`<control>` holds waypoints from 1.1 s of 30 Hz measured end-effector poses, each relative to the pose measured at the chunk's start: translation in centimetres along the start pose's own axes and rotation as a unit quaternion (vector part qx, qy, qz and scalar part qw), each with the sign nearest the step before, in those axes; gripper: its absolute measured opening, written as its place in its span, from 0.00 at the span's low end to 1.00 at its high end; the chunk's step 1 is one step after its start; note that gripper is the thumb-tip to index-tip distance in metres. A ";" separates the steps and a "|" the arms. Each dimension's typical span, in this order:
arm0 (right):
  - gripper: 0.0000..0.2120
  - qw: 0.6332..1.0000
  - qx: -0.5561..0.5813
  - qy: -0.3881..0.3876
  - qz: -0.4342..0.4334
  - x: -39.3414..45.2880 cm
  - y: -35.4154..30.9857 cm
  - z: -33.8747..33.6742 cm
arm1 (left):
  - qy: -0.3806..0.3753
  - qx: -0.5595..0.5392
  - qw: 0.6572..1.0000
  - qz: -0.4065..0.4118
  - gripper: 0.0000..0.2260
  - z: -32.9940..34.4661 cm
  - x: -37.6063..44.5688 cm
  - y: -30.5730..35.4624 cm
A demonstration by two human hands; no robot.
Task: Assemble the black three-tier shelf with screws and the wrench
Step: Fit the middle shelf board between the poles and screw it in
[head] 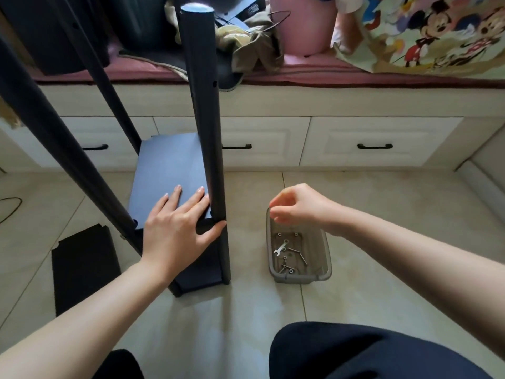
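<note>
Room: a beige tiled floor [369, 214] ran up to a cream window-seat cabinet with black drawer handles [375, 146], topped by a dark red cushion; a cartoon-print blanket [437, 31] and a crumpled olive cloth [251, 42] lay on it.
Shelf: the black three-tier shelf frame [175, 170] stood on the floor in front of the cabinet, with round black metal posts [203, 119] rising toward the camera and a flat black board mounted between them.
Loose board: a second flat black panel [84, 269] lay on the tiles to the left of the frame, apart from it.
Left hand: the left hand [177, 231] lay flat and spread on the near edge of the mounted board, fingers straight, the thumb reaching across to touch the near post.
Right hand: the right hand [293, 205] hovered just above the tray's far end, fingers curled in toward the thumb; whether it pinched anything could not be told.
Tray: a small translucent grey plastic tray [325, 258] sat on the floor right of the frame.
Contents: a small silver flat wrench [280, 248], a dark hex key and several silver screws [285, 265] lay inside the tray.
Person: dark trouser knees [369, 354] showed at the bottom.
</note>
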State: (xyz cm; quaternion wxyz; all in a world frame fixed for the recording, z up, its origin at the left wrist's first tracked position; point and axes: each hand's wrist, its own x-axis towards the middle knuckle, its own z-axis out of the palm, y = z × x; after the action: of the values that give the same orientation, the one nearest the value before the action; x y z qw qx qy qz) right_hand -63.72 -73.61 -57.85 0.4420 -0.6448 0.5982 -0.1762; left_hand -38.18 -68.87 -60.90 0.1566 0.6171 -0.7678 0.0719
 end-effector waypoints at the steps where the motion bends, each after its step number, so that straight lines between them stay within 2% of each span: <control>1: 0.07 1.000 0.000 -0.006 0.018 0.3 1.5 0.2 | 0.001 0.001 1.000 0.001 0.30 0.1 -0.1 -0.1; 10: 0.07 0.983 -0.100 -0.031 0.150 5.1 13.6 4.5 | 0.003 -0.004 1.000 -0.007 0.28 0.1 -0.5 0.2; 16: 0.01 0.966 -0.180 -0.051 0.178 8.8 18.1 7.1 | 0.029 -0.004 1.000 0.006 0.24 0.7 -0.5 0.2; 18: 0.03 0.962 -0.190 -0.050 0.191 9.7 19.5 7.8 | 0.041 0.005 0.999 0.010 0.23 1.0 -0.4 0.3; 23: 0.06 0.956 -0.226 -0.089 0.164 11.1 21.5 9.3 | 0.069 0.022 0.997 0.020 0.20 1.6 -0.3 0.1; 25: 0.18 0.952 -0.244 -0.103 0.154 11.5 22.2 9.7 | 0.074 0.023 0.997 0.021 0.20 1.7 -0.3 0.0; 27: 0.23 0.949 -0.261 -0.108 0.140 11.7 22.5 9.8 | 0.076 0.023 0.997 0.020 0.20 1.7 -0.4 0.1; 30: 0.24 0.948 -0.272 -0.109 0.124 11.9 22.8 10.0 | 0.078 0.019 0.997 0.020 0.21 1.6 -0.3 0.0; 33: 0.18 0.947 -0.277 -0.115 0.111 12.2 23.1 10.4 | 0.077 0.014 0.997 0.019 0.22 1.7 -0.4 0.0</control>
State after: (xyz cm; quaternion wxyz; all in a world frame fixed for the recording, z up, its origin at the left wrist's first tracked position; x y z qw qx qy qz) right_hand -67.39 -78.69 -85.26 0.3282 -0.6874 0.6363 0.1221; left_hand -38.37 -68.97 -62.67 0.2051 0.5975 -0.7638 0.1328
